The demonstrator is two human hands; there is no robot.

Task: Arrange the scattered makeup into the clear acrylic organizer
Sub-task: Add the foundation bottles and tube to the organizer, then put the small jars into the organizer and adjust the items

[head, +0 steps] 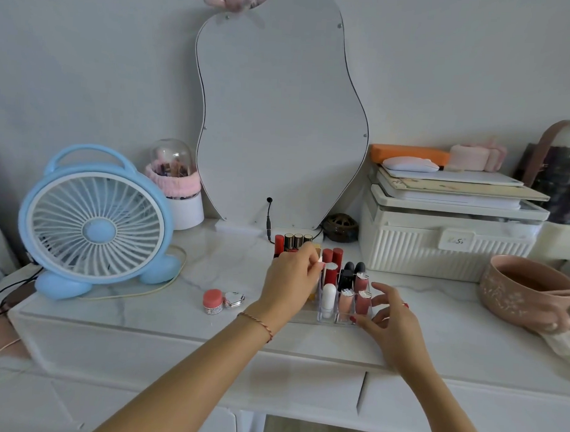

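The clear acrylic organizer (306, 317) stands on the white marble tabletop in front of the mirror, with several lipsticks and lip glosses upright in its slots. My left hand (291, 280) is over its left side, fingers pinched on the silver cap of a red lip gloss (331, 272) that stands in a slot. My right hand (388, 313) rests at the organizer's right front corner, fingers spread, thumb against the acrylic, holding nothing. Left of the organizer lie a small pink-lidded jar (213, 301) and a small silver compact (234, 300).
A blue desk fan (96, 222) stands at the left with its cord trailing across the table. A curvy mirror (280, 118) leans at the back. A white storage box (448, 234) with stacked items sits at the right, and a pink bowl (523, 288) beside it.
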